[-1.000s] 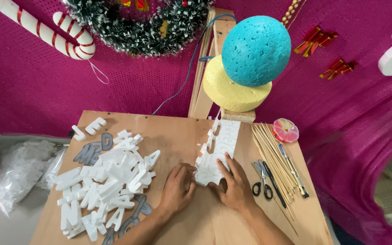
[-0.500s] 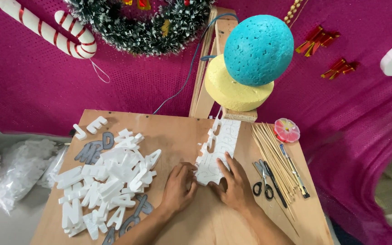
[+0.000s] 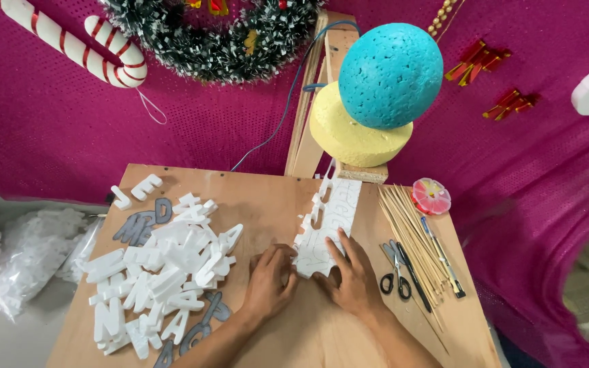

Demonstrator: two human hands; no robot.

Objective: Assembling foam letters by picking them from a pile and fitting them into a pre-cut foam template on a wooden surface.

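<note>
Both hands (image 3: pixel 308 279) stay pressing foam strip (image 3: pixel 325 225) on wooden table (image 3: pixel 267 197).

- Head view: taken from above the wooden table (image 3: pixel 253 197), angled steeply downward and forward; both hands seen close at the lower edge; magenta backdrop (image 3: pixel 192 136) faced beyond.

Both forearms reach up from the table's near edge and converge toward its middle, the left hand (image 3: pixel 268 281) lying palm down with fingers curled and pressed together, the right hand (image 3: pixel 352 276) palm down beside it, fingers spread forward.
</note>
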